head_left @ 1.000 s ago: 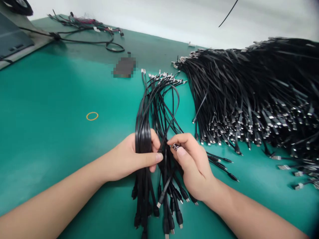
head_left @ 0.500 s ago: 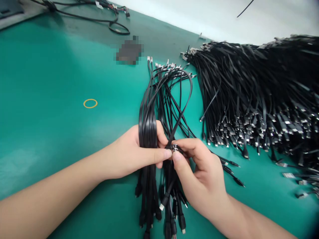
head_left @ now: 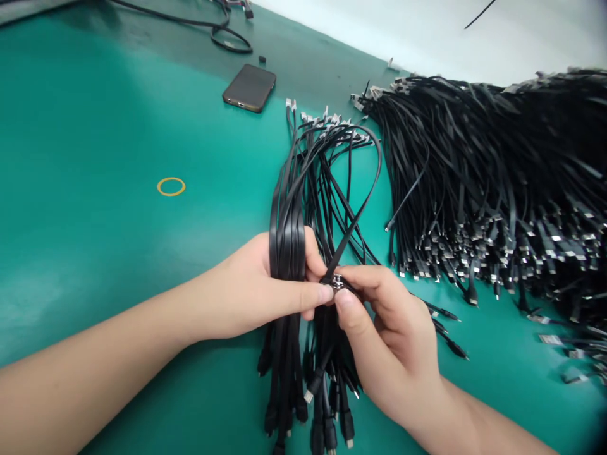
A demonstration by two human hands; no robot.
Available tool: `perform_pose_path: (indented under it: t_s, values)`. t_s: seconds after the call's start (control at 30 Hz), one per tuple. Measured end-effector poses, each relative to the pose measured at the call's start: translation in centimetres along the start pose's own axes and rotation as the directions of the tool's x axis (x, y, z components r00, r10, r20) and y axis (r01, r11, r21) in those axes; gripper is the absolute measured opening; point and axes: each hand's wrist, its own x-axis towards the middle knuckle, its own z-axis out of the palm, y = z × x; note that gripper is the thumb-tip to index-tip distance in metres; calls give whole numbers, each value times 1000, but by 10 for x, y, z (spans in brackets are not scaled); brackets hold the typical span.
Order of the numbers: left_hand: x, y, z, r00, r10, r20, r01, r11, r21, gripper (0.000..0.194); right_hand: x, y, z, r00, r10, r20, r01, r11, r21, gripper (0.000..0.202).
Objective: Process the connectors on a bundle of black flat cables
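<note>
Green counter (head_left: 118,253) is meeting a pale wall (head_left: 341,25). The left hand's grip (head_left: 246,291) is clasping a gathered cable bunch (head_left: 287,246) and pinching a looped cable (head_left: 337,256); the right hand (head_left: 403,341) is pinching a small shiny piece (head_left: 337,282) beside it. Loose cables (head_left: 317,433) are lying alongside, ungathered; a big cable pile (head_left: 474,158) is crowding the right.

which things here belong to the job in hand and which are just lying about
In the work:
flat black cables, in the left hand
small shiny piece, at the right hand
probably the big cable pile

Lying about:
phone
yellow ring
looped cable
</note>
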Motion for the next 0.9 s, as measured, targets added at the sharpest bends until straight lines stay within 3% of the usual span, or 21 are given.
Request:
perform_pose_path:
  t_s: [0.43, 0.63, 0.7, 0.8, 0.9]
  values:
    - [1, 1, 1, 1000, -9, -19, 10, 998, 61, 20, 3, -1, -3, 1000, 17, 18, -16, 998, -59, 12]
    - [0, -1, -2, 1000, 8, -7, -7, 999, 34, 20, 8, 2, -3, 985, 168, -40, -161, 977, 137, 9]
    - [-1, -2, -3, 1000, 23, 14, -23, 1000, 11, 21, 10, 4, -4, 976, 144, -165, -108, 972, 209, 10]
    - [-1, -4, -5, 998, 28, 61, -28, 1000, -4, 24, 10, 6, -7, 928, -19, -372, 103, 973, 207, 19]
    - [-2, -5, -6, 998, 44, 52, -46, 998, 37, 27, 7, 5, -9, 885, -259, -386, 319, 942, 100, 33]
